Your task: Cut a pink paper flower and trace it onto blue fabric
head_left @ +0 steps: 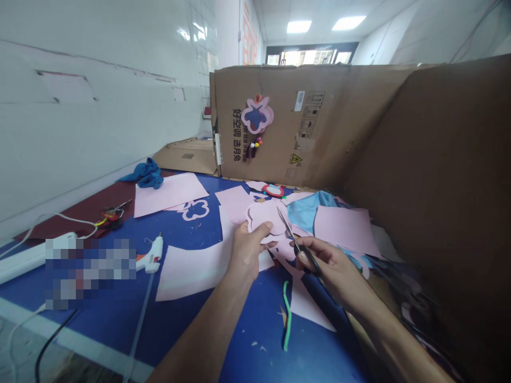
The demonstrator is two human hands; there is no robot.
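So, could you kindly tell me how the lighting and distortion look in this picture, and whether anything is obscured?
In the head view, the ceiling lights and far window glare, the white wall shows shiny reflections, the cardboard panel at right sits in shadow, wide-angle distortion stretches the right forearm, and a pixelated patch obscures part of the scene.

Left hand (245,252) gripped a pink foam flower cutout (265,215); right hand (325,260) held black-handled scissors (305,250), blades along the cutout's right edge. Pink foam sheets (191,271) lay on a blue mat (255,346), with a hot glue gun (151,255) left of the hands and a green pipe cleaner (286,314) below them.
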